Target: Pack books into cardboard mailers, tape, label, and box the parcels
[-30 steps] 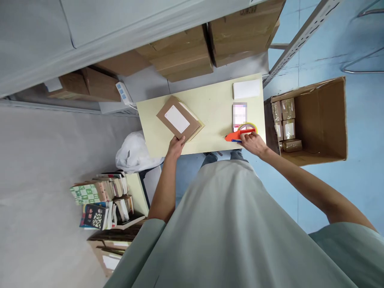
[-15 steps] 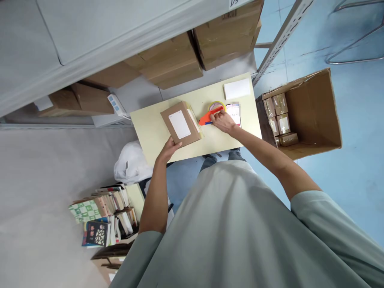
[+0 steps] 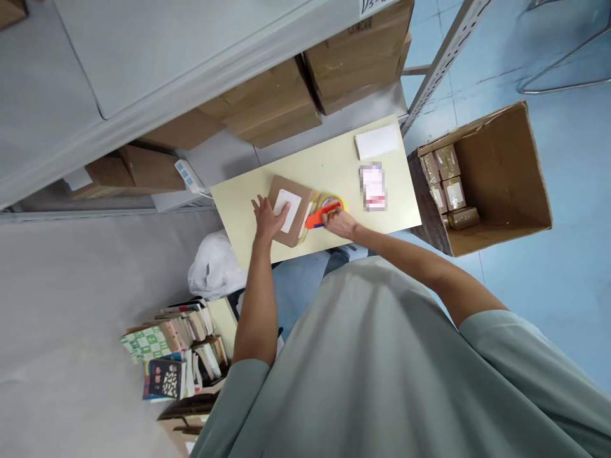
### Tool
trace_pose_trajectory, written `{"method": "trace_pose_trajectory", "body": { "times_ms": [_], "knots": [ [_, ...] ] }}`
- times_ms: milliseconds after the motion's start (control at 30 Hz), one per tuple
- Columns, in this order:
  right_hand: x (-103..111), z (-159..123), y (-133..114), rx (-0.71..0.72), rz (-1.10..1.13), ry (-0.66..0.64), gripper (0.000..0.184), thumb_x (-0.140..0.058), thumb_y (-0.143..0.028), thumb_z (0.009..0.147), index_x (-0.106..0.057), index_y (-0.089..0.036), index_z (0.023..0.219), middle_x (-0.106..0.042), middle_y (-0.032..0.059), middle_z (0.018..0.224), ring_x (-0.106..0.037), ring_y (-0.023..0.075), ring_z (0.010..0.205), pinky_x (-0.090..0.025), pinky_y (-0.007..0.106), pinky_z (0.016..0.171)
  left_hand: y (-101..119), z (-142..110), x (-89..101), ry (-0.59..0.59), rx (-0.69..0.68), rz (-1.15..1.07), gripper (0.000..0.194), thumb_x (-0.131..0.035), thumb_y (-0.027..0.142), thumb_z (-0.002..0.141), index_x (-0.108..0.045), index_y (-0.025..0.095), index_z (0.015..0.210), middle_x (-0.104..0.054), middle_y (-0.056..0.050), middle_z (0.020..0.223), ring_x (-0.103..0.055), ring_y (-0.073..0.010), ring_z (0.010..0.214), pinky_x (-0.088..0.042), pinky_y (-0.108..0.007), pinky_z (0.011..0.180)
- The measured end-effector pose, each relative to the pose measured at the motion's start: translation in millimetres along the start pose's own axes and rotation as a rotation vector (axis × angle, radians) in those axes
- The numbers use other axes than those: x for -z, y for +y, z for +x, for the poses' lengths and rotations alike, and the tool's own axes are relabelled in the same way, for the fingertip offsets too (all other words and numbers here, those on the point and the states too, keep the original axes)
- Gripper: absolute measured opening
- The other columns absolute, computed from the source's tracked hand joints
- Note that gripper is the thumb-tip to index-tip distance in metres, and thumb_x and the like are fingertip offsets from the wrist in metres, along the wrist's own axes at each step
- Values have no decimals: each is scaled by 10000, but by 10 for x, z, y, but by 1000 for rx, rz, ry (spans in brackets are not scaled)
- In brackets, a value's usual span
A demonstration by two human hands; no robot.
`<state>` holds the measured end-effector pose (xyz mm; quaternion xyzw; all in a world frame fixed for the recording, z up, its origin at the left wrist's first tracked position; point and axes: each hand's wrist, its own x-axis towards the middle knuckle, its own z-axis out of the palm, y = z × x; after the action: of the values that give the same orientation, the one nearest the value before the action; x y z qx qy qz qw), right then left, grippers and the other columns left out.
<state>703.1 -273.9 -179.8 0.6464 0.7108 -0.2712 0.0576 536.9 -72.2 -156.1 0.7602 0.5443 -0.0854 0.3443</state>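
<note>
Gripped at its back end, the orange tape dispenser [image 3: 317,218] sits in the curled fingers of the right hand [image 3: 340,222], near the middle of the frame, its nose pointing left at the right edge of a flat brown parcel [image 3: 304,202]; whether nose and parcel touch, I cannot tell. Fingers spread, the left hand [image 3: 268,219] reaches over the parcel's left part, thumb across the white label [image 3: 293,203]; how hard it presses does not show. Both things are at the pale table [image 3: 245,191], the parcel lying flat left of centre. It looks about as thick as a book, so I judge it fairly stiff and easy for one hand to steady, with a smooth cardboard face that might slide a little if nudged from the side. Its right edge, where pale layers show, seems looser and easier to crumple; the long sides look like the firmer place to take hold, keeping pressure off the label. The dispenser is probably light, hard plastic, best held by its body, clear of the nose, which may be sharp. A phone [image 3: 373,186] and a white paper stack [image 3: 377,141] lie toward the table's right end, and a large carton [image 3: 506,184] stands at the right of the frame.
</note>
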Motion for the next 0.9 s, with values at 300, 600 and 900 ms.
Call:
{"method": "trace_pose_trajectory", "body": {
  "times_ms": [300,600,900],
  "knots": [
    [-228,-9,-781,12,127,15,477,-279,51,1003,-652,47,1300,-781,303,1118,-764,328,986,-523,443,849,597,-168,-756,204,158,79,1347,-884,410,713,-135,129,1796,96,-284,1872,263,-517,1696,-18,-824,1319],
    [-606,-865,87,-89,35,22,480,-320,33,1017,-545,81,1438,-782,321,1140,-764,362,1011,-512,509,930,493,-227,-697,167,61,91,1310,-858,301,717,-136,200,1805,130,-231,1883,265,-498,1702,38,-801,1324],
    [-340,-331,96,13,-125,126,490,-265,55,1011,-539,53,1417,-792,245,1073,-753,320,952,-497,502,954,330,-361,-627,25,-66,288,1326,-803,189,706,-65,180,1807,85,-206,1896,184,-444,1737,42,-730,1370]
  ]
}}
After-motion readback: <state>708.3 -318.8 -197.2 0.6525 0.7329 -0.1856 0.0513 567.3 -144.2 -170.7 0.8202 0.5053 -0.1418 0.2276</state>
